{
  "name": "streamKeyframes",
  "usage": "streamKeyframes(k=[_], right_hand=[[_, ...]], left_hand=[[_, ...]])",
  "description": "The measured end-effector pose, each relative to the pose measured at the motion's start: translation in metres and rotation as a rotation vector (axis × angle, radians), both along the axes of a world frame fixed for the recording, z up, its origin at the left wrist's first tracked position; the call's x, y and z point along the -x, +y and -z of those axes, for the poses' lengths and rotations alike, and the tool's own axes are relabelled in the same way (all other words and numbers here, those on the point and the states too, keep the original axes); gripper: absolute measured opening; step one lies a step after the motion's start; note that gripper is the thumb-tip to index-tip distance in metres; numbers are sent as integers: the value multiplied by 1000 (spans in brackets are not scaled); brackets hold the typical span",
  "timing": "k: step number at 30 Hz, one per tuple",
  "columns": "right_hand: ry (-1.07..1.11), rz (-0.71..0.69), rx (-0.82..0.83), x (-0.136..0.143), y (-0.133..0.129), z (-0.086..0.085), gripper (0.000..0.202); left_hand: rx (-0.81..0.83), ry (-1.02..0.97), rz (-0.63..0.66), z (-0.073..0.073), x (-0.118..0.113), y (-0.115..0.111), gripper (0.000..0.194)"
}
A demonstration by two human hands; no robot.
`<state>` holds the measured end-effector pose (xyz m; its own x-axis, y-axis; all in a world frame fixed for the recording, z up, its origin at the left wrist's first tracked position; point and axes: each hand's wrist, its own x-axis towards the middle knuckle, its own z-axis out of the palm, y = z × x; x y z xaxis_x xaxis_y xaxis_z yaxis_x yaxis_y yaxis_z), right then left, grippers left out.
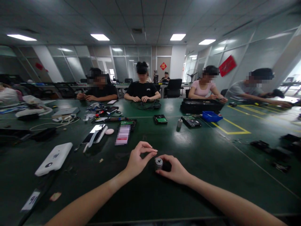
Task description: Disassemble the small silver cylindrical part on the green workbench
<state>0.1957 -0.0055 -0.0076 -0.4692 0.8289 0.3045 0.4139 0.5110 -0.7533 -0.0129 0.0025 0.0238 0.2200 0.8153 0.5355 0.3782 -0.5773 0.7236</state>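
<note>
A small cylindrical motor (159,164) with a grey metal casing stands upright on the green table, its top end with dark holes facing up. My right hand (175,169) grips it from the right side, thumb in front and fingers behind. Just above and left of the motor, my left hand (141,157) holds its thumb and index fingertips pinched together. Whatever sits between those fingertips, if anything, is too small to make out. A second similar metal cylinder (179,123) stands farther off, beside a hard drive (191,121).
Another drive with a green board (160,119) lies ahead. To the left are a phone (123,135), a white power bank (54,158) with a cable, and tools. A blue bin (212,116) and a black casing (199,106) stand ahead right. Several people sit across the table.
</note>
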Motion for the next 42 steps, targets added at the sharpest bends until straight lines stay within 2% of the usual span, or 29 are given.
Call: streamKeyframes(k=[2, 4, 8, 11, 13, 16, 20, 22, 25, 27, 31, 39, 41, 42], right_hand=[[0, -3, 3, 0, 0, -1, 41], [-5, -7, 8, 0, 0, -2, 41], [-37, 1, 14, -2, 0, -2, 42], [-41, 16, -3, -3, 0, -1, 43], [-34, 24, -15, -3, 1, 0, 43], [-31, 20, -15, -3, 1, 1, 42], [-26, 8, -17, -3, 2, 0, 42], [-27, 8, -23, -3, 1, -1, 41], [-34, 14, -33, -3, 0, -1, 41], [-43, 22, -42, -4, 0, 0, 41], [-54, 26, -65, -4, 1, 2, 40], [-48, 9, -80, -5, 2, 4, 39], [-51, -2, -72, -4, 2, 3, 38], [-42, -6, -74, -4, 1, 2, 40]], left_hand=[[38, 31, 7, 2, 11, 9, 16], [121, 114, 47, 8, 22, 18, 26], [237, 281, 174, 22, 34, 29, 66], [227, 314, 205, 21, 37, 31, 89], [214, 314, 186, 18, 39, 31, 95], [202, 319, 177, 17, 38, 30, 90], [176, 311, 142, 22, 28, 26, 72], [116, 240, 66, 20, 19, 21, 55], [-8, 99, -22, 11, 5, 10, 17], [-51, 60, -30, 6, -2, 2, 8], [-65, 98, 3, 3, -9, -5, 8], [-18, 165, 63, 7, -10, -4, 8], [-22, 153, 78, 8, -9, -4, 21], [-40, 118, 81, 10, -8, -3, 41]])
